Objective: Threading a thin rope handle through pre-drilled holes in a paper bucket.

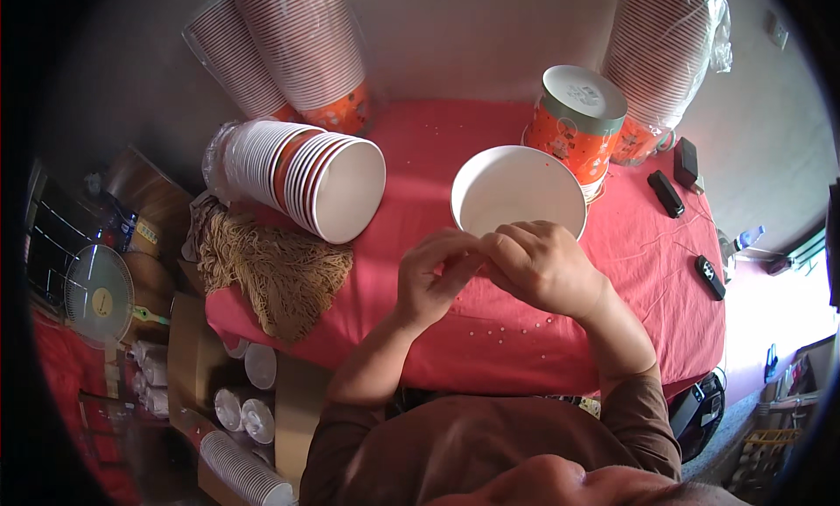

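My left hand (430, 279) and my right hand (544, 268) meet at the near rim of a white-lined paper bucket (499, 187). Both are closed in a pinch, fingertips against fingertips. Whatever sits between them is hidden or too small to name. The bucket stands on the red tablecloth with its mouth facing me, and my hands cover part of its near edge. Behind it on the right, an orange paper bucket with a grey-green band (577, 121) stands upside down. A bundle of tan cords (280, 265) lies at the table's left edge.
Nested paper buckets (350, 191) lie on their side at left. Tall wrapped stacks (302, 47) and another stack (661, 51) stand at the back. Small white bits (500, 336) dot the cloth. Dark devices (667, 194) and a remote (710, 277) lie right. A carton (188, 348) holds plastic-wrapped stacks.
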### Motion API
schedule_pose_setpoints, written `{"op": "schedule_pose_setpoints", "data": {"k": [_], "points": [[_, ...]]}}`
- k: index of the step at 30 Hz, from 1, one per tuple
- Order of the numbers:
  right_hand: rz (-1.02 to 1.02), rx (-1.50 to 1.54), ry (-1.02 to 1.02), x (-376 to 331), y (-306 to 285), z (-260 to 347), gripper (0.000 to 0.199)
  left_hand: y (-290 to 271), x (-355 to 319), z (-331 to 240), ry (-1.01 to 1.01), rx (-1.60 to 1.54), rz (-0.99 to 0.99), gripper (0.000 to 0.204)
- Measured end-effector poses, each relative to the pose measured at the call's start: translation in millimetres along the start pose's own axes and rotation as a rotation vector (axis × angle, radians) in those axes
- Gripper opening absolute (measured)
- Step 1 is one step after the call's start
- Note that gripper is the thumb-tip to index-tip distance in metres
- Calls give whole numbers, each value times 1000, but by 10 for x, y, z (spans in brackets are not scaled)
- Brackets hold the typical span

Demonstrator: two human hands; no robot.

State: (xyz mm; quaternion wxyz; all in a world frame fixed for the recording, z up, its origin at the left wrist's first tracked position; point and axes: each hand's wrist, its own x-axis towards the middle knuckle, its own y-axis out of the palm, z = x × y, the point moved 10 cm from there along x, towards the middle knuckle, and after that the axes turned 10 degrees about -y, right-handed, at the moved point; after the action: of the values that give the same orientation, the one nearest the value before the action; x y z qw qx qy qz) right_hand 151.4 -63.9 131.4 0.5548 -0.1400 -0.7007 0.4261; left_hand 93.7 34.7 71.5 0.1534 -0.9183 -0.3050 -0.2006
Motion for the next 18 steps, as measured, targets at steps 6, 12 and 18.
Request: {"op": "schedule_pose_setpoints", "data": {"k": [6, 12, 18], "points": [[17, -65, -3, 28, -35, 12, 18, -27, -23, 35, -23, -40, -6, 15], [18, -99, 29, 32, -186, -50, 17, -138, 37, -74, 93, 81, -97, 11], [-90, 332, 186, -51, -284, -181, 9, -34, 14, -273, 262, 298, -85, 10]]}}
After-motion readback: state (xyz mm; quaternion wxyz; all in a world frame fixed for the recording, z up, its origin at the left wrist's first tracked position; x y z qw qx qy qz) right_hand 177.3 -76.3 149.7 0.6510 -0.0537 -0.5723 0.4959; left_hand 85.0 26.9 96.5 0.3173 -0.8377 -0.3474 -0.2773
